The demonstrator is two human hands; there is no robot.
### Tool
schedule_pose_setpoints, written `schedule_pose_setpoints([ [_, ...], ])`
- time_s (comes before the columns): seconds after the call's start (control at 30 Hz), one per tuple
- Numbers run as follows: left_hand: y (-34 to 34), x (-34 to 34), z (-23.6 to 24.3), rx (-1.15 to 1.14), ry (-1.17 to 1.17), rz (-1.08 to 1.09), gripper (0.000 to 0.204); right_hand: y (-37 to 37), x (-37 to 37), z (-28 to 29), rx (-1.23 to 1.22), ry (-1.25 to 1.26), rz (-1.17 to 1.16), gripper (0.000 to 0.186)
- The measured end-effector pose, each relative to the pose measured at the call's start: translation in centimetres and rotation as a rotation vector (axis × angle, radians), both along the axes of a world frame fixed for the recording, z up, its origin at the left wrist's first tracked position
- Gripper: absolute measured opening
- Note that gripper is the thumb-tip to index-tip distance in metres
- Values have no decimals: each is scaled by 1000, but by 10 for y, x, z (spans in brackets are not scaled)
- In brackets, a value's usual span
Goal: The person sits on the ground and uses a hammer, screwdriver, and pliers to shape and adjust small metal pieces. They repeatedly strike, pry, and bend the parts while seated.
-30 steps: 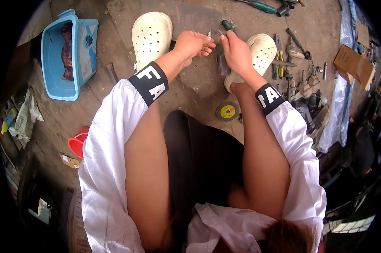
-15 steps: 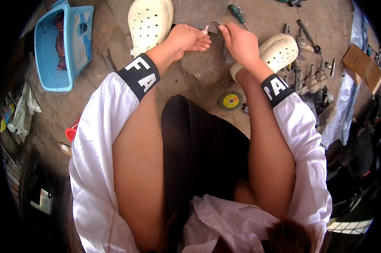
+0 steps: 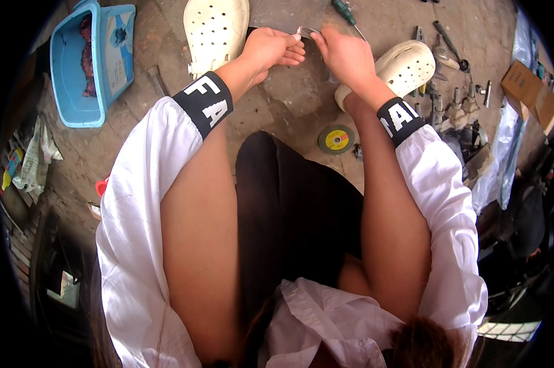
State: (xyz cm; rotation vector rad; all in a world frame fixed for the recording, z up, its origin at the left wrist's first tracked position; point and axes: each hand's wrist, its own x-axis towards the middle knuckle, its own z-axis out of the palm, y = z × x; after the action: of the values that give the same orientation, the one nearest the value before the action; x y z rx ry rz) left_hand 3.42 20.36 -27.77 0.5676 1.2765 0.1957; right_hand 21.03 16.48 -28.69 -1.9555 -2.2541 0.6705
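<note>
My left hand (image 3: pixel 272 50) pinches a small pale, pinkish piece (image 3: pixel 299 30) between thumb and forefinger, its other fingers loosely curled. It is too small to name. Facing it, my right hand (image 3: pixel 348 58) is closed round a thin metal tool whose curved grey tip (image 3: pixel 310 30) shows beside the thumb. The rest of that tool is hidden in the hand, and its kind cannot be made out. The tip is close to the pale piece; whether they touch is unclear. Both hands are above the floor between my two cream clogs (image 3: pixel 216 30).
A grey sheet (image 3: pixel 277 12) lies beyond my hands, near a green-handled screwdriver (image 3: pixel 344 11). Nearer is a yellow-centred grinding disc (image 3: pixel 336 140). A blue tub (image 3: pixel 79 116) stands left. At right are metal parts (image 3: pixel 458 110), a ratchet-like tool (image 3: pixel 450 43) and a cardboard box (image 3: pixel 528 92).
My right hand has come slightly left, bringing the tool's tip closer to the pale piece. My left hand keeps its pinch. The whole view has shifted a little.
</note>
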Motion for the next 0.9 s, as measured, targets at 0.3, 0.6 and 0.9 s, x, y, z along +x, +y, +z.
schedule_pose_setpoints([
  [0.3,-1,4,1,-21,19,-4,26,2,2,2,-78,-12,22,35],
  [0.6,-4,1,-1,5,-6,15,25,-4,0,-5,-16,46,-53,35],
  [0.9,-10,8,1,37,9,59,27,-5,0,-3,-1,-12,10,35],
])
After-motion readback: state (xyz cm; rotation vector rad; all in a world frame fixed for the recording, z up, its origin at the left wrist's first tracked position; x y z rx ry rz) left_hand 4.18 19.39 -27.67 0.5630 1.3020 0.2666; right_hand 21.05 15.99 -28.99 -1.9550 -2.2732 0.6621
